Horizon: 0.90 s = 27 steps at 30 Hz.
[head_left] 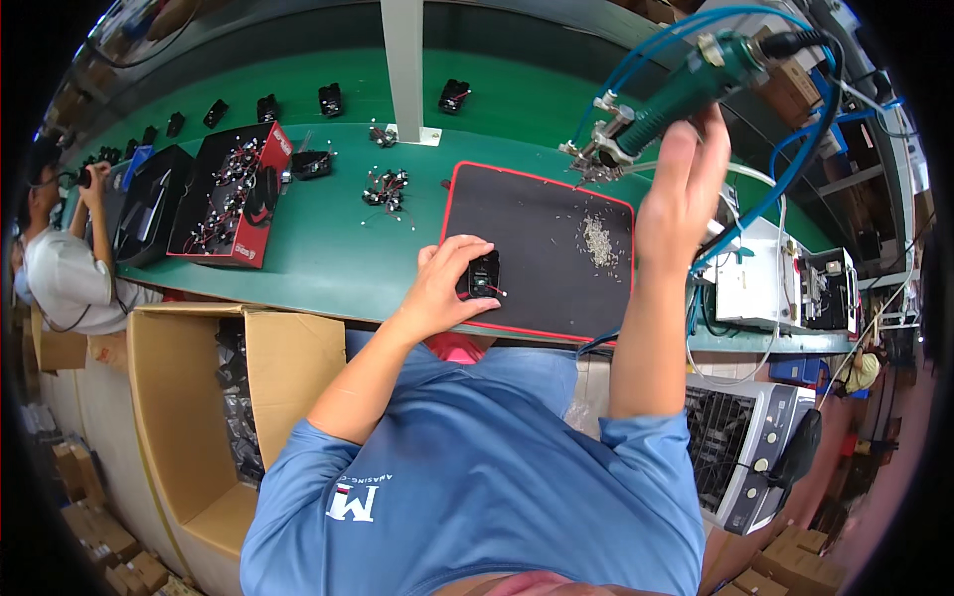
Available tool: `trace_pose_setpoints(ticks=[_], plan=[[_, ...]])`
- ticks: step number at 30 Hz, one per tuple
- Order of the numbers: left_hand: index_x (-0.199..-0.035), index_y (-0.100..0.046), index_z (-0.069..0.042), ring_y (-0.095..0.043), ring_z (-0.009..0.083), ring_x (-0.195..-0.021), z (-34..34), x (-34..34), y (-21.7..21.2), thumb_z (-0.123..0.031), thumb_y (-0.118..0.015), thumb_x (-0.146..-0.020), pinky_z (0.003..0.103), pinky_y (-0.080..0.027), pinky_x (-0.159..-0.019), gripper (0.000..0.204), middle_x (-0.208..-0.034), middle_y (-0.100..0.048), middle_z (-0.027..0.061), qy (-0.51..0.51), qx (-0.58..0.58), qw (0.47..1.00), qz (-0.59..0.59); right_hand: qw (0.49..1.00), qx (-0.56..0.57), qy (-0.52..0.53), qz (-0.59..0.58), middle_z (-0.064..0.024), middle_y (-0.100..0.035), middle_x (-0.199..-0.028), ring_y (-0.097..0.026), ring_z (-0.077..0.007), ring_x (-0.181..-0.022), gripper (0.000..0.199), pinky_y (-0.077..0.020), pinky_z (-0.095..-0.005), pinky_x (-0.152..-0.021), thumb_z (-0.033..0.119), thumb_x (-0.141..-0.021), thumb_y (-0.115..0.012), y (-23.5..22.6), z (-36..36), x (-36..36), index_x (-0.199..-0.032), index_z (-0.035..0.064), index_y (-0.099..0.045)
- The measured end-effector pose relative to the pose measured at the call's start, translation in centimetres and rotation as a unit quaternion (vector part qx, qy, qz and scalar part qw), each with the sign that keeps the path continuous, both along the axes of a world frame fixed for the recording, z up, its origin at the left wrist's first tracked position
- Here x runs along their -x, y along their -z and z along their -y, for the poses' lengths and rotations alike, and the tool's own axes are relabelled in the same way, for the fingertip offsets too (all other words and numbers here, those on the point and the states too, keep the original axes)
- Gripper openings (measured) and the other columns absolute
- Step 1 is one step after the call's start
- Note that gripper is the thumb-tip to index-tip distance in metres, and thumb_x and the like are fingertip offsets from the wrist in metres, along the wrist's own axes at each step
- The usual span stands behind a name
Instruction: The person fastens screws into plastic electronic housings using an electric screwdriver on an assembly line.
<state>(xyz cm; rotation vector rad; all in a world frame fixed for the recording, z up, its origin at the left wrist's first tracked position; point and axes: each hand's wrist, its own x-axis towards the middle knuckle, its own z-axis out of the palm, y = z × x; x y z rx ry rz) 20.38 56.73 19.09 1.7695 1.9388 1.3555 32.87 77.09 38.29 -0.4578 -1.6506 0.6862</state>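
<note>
On the black mat with a red border (537,214), my left hand (434,290) grips a small black plastic housing (484,273), thumb and fingers at its sides. A green circuit board and a thin red wire show in it. My right hand (684,194) is raised over the mat's right edge, its fingers stretched up, just below a green power screwdriver (686,94) hung with blue hoses. The fingers are slightly blurred; whether they touch the tool is hard to see. A pile of small silvery screws (598,241) lies on the mat's right part.
Wired parts (386,191) lie left of the mat, beside a red box of more wired parts (224,204). Black housings (330,98) line the far side. A white machine (760,273) stands right, a cardboard box (189,417) lower left. Another person (75,263) works far left.
</note>
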Motion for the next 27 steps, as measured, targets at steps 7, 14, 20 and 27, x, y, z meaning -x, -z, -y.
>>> trace_pose_setpoints(ticks=[7,14,20,27], plan=[[-0.124,-0.064,-0.013,-0.059,0.0257,-0.124,-0.2,-0.2,-0.2,-0.029,-0.095,-0.067,0.041,-0.037,-0.101,0.068,-0.132,-0.061,0.0058,-0.003,-0.007,1.000,-0.003,0.970,0.143,-0.177,-0.083,-0.0077,-0.065,-0.083,-0.061,-0.0160,-0.072,0.079,-0.0505,-0.0275,-0.072,0.067,-0.107,-0.030,-0.3,-1.1,1.6,-0.136,-0.0017,-0.054],[-0.107,-0.066,-0.015,-0.059,0.0245,-0.115,0.0,0.0,-0.1,-0.032,-0.095,-0.067,0.040,-0.035,-0.097,0.052,-0.132,-0.061,0.0056,0.002,0.000,1.000,-0.020,0.937,0.208,-0.264,-0.099,-0.0091,-0.062,-0.075,-0.059,-0.0187,-0.061,0.094,-0.0511,-0.0316,-0.058,0.080,-0.099,-0.030,-2.0,7.0,1.1,-0.129,-0.0047,-0.057],[-0.091,-0.067,-0.016,-0.060,0.0207,-0.110,-0.3,-0.2,-0.4,-0.033,-0.096,-0.065,0.039,-0.034,-0.094,0.042,-0.132,-0.061,0.0035,-0.002,-0.009,1.000,-0.015,0.935,0.225,-0.273,-0.032,-0.0073,-0.061,-0.073,-0.060,-0.0152,-0.058,0.113,-0.0534,-0.0286,-0.055,0.095,-0.085,-0.031,2.9,9.3,0.9,-0.133,-0.0049,-0.051],[-0.089,-0.067,-0.016,-0.060,0.0202,-0.107,0.1,-0.1,-0.3,-0.033,-0.095,-0.066,0.038,-0.034,-0.093,0.040,-0.131,-0.062,0.0036,-0.007,-0.015,1.000,-0.007,0.914,0.272,-0.300,-0.026,-0.0064,-0.061,-0.076,-0.062,-0.0142,-0.064,0.112,-0.0539,-0.0270,-0.060,0.096,-0.082,-0.036,5.0,9.1,0.8,-0.131,-0.0033,-0.052]])
